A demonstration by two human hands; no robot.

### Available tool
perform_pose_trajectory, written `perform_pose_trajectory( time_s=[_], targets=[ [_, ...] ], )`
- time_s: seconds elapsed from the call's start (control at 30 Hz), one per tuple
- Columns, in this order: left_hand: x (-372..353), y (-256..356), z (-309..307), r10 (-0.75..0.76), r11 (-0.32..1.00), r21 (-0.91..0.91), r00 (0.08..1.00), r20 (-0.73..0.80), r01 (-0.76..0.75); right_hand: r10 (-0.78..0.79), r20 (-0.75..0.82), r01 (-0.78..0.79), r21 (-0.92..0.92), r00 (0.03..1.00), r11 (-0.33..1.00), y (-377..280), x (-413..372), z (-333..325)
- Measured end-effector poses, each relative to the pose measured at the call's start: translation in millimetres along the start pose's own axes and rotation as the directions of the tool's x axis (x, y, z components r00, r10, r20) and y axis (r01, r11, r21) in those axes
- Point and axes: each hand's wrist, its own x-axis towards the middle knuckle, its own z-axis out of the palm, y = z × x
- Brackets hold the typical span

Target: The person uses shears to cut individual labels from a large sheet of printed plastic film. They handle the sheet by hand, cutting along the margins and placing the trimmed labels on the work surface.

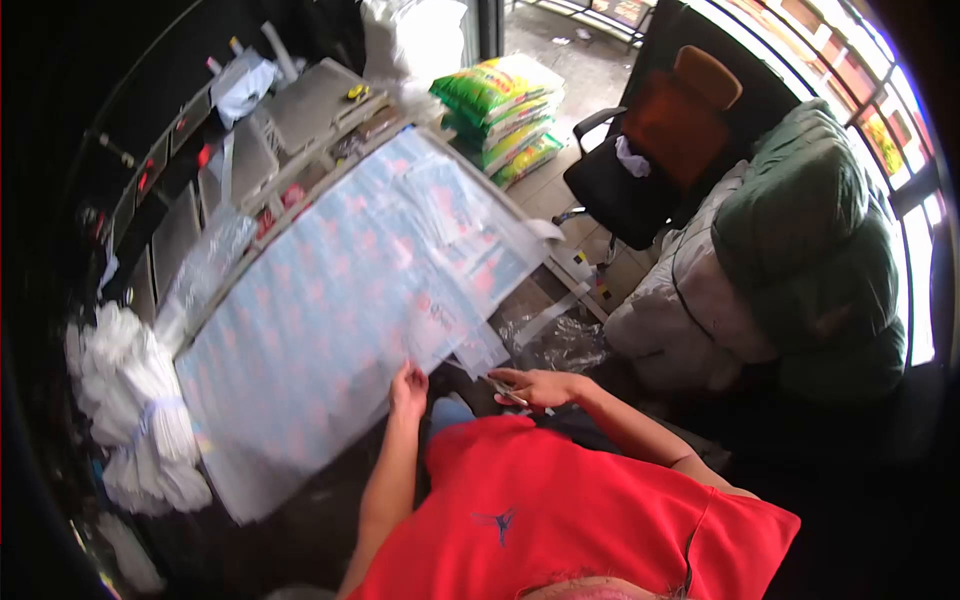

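L hand (407, 392) at printed sheet's (310, 290) edge – R hand (546, 388) w/ scissors-like tool (508, 391)

Strong daylight comes in through the barred window (880, 115), far to the right of the pale sheet (310, 270), and parts of it turn plain white. The floor (565, 50) beyond the sheet is bright too. The sheet itself gets a soft, milky light, and its little print looks fuzzy. Tiny white sparkles shine on the clear plastic (565, 345) just right of the sheet. Far to the left of the sheet, it is very dark and hard to see. Straight things bend near the edges, and the corners go black.
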Motion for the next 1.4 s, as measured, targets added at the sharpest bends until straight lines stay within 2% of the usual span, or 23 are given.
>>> perform_pose_trajectory(
  time_s=[0.03,0.07,0.1,0.13,0.17,0.2,0.23,0.3,0.37,0.43,0.5,0.57,0.63,0.67,0.73,0.8,0.9,0.97,1.0,1.23,1.4],
  targets=[
    [2,2,6,0.005,1.000,0.031,1.000,0.002,-0.005,0.008,-0.006,-0.009,-0.256,1.000,0.967,-2,1,2],
    [9,2,4,0.000,0.999,0.038,0.998,0.069,-0.003,-0.122,0.065,0.135,-0.245,0.990,0.960,20,7,3],
    [15,1,-1,0.016,0.999,0.045,0.993,0.116,-0.022,-0.112,0.076,0.130,-0.301,0.991,0.945,29,13,6],
    [12,1,-1,0.013,0.999,0.048,0.995,0.101,-0.018,-0.087,0.116,0.110,-0.213,0.989,0.971,53,21,8],
    [11,2,-1,0.014,0.997,0.072,0.998,0.060,-0.018,-0.410,0.118,0.410,-0.504,0.905,0.760,58,25,13],
    [4,1,3,0.028,0.996,0.090,0.999,-0.017,-0.027,0.219,0.040,-0.215,-0.077,0.975,0.974,-1,17,19],
    [1,3,10,0.047,0.993,0.113,0.996,-0.074,-0.039,0.081,-0.037,-0.084,-0.103,0.996,0.991,30,31,27],
    [1,1,5,0.022,0.992,0.124,0.998,-0.055,-0.015,0.110,-0.059,-0.109,0.026,0.992,0.994,25,41,39],
    [1,0,2,0.005,0.995,0.098,0.997,-0.073,0.002,0.159,-0.056,-0.157,0.039,0.986,0.987,17,56,52],
    [-2,-1,-1,0.023,0.996,0.083,0.999,-0.027,-0.021,0.210,-0.054,-0.207,0.054,0.976,0.977,24,66,58],
    [-6,-3,-4,0.043,0.997,0.059,0.997,-0.058,-0.039,0.063,-0.045,-0.044,0.333,0.997,0.942,42,78,64],
    [-10,-4,-8,0.085,0.995,0.057,0.992,-0.091,-0.080,0.056,-0.080,-0.031,0.278,0.995,0.960,53,82,66],
    [-15,-5,-13,0.084,0.996,0.052,0.990,-0.113,-0.078,0.051,-0.095,-0.003,0.448,0.994,0.894,41,81,68],
    [-17,-6,-14,0.043,0.999,0.017,0.995,-0.093,-0.041,0.102,-0.091,-0.047,0.478,0.991,0.877,35,82,69],
    [-16,-9,-13,-0.007,1.000,-0.028,1.000,-0.027,0.006,0.108,-0.091,-0.052,0.478,0.990,0.877,32,86,73],
    [-12,-13,-6,-0.022,0.998,-0.065,0.999,-0.033,0.020,0.118,-0.097,-0.058,0.478,0.988,0.876,34,88,75],
    [-7,-21,4,-0.045,0.994,-0.104,0.998,-0.044,0.040,0.072,-0.096,-0.023,0.440,0.993,0.898,40,94,80],
    [-4,-24,7,-0.028,0.996,-0.088,0.999,0.040,0.031,-0.024,-0.126,0.071,0.383,0.992,0.921,44,95,84],
    [-3,-23,8,-0.041,0.996,-0.082,0.998,0.050,0.045,0.003,-0.165,0.063,0.393,0.986,0.918,37,95,87],
    [-10,-21,10,-0.008,0.998,-0.058,0.999,0.032,0.010,-0.019,-0.108,0.071,0.503,0.994,0.862,48,107,93],
    [-12,-21,10,0.018,0.998,-0.062,1.000,0.017,-0.017,0.054,-0.107,0.014,0.551,0.993,0.834,49,110,97]
  ],
)
